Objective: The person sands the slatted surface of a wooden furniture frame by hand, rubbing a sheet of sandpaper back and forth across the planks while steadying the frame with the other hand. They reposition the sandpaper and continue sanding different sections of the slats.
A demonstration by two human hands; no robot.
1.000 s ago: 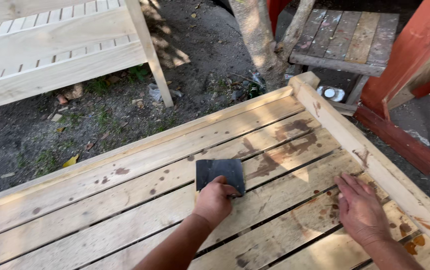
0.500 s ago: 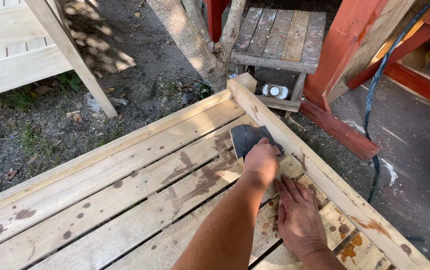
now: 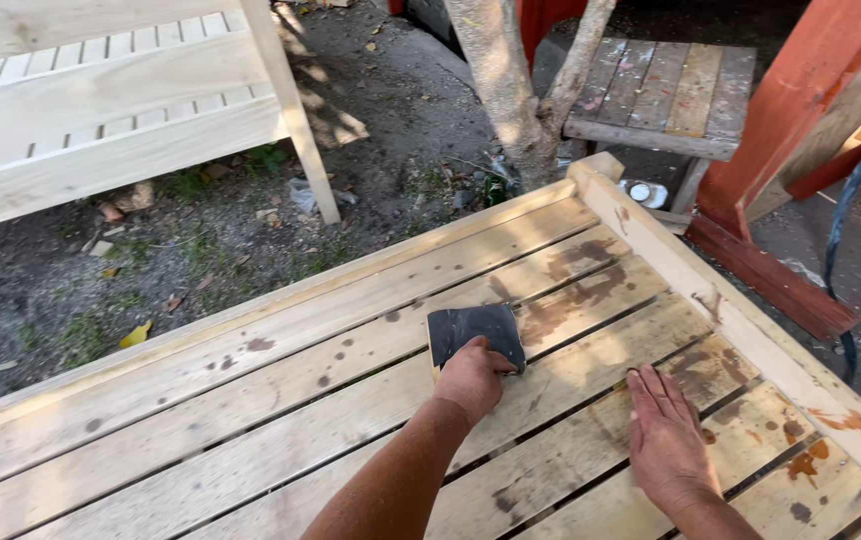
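Soft outdoor daylight is spreading evenly over the pale slatted wooden platform (image 3: 251, 400), so nothing there is glaring or washing out. Brighter dappled sun is falling on the dark bare soil (image 3: 371, 110) at the top, where hard slatted shadows are running out from the pale wooden bench frame (image 3: 101, 110). The grey tree trunk (image 3: 501, 90) is catching strong light on its left side. The picture is staying sharp throughout, with lines bowing slightly toward the edges.

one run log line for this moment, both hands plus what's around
left hand: pressing dark sandpaper sheet on slatted wooden panel | right hand: flat on slats, open | nearby: tree trunk, small wooden stool
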